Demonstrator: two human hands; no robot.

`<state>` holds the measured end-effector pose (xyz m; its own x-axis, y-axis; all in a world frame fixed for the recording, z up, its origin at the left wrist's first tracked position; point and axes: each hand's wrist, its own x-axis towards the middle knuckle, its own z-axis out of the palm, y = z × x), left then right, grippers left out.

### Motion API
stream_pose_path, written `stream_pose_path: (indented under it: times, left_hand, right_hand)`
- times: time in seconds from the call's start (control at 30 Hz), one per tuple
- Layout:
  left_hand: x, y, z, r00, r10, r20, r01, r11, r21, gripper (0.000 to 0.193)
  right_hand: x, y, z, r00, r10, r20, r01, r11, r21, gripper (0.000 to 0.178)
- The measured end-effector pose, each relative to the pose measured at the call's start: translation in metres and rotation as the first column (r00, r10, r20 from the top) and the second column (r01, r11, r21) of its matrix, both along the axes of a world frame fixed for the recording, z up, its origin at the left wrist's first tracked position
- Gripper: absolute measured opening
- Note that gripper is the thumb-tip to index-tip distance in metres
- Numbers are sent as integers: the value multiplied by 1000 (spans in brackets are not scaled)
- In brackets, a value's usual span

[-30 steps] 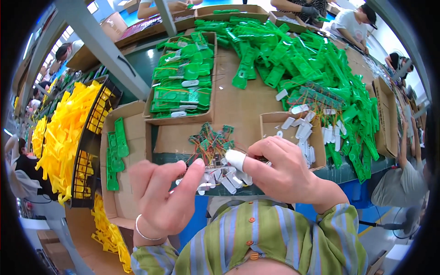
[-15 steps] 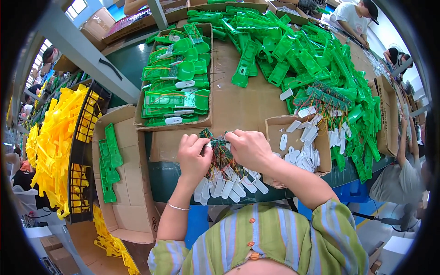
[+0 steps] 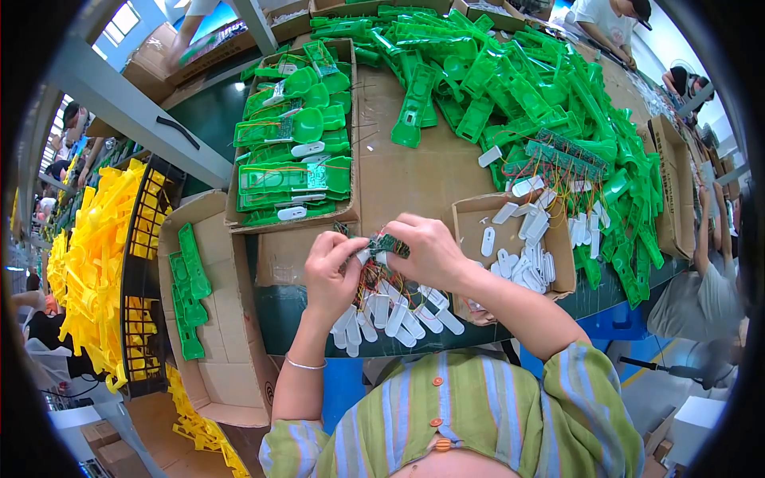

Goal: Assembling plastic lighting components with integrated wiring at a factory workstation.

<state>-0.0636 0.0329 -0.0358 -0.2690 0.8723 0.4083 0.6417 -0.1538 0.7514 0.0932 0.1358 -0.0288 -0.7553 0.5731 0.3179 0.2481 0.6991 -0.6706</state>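
My left hand (image 3: 328,267) is closed, its thumb and forefinger pinching a small white piece (image 3: 363,256). Facing it, my right hand (image 3: 426,248) grips a green circuit board (image 3: 392,244) between thumb and fingers; the fingers partly cover it. Between the fingertips the two parts come close together, but I cannot tell whether they are joined. Thin red, orange and yellow wires (image 3: 371,280) hang below my hands. From them, several long white plastic pieces (image 3: 397,317) fan out along the near table edge.
Right of my hands stands a cardboard box (image 3: 470,215) of loose white pieces. Behind it lie wired circuit boards (image 3: 567,159) and a heap of green plastic shells (image 3: 510,88). Far left, a carton (image 3: 355,119) holds wired shells; nearer are another carton (image 3: 227,334) and a black crate (image 3: 137,319) of yellow parts.
My hands have drawn closer together, and the right one has shifted slightly left and turned. More of the green board shows under its fingers. The whole view has shifted slightly.
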Motion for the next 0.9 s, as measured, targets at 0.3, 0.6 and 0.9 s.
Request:
stream_pose_path:
  times: [0.3,0.6,0.9]
  left_hand:
    - [6,5,-20,929,207,-308,-212,977,18,11]
    - [9,2,32,991,-90,97,89,996,14,25]
    - [-3,-12,20,974,-130,-183,195,898,394,24]
  right_hand:
    - [-19,-11,-11,975,-74,209,77,997,-6,30]
    - [-7,-12,5,985,170,24,-170,985,-14,46]
    - [35,-3,24,996,41,-81,-28,986,162,21]
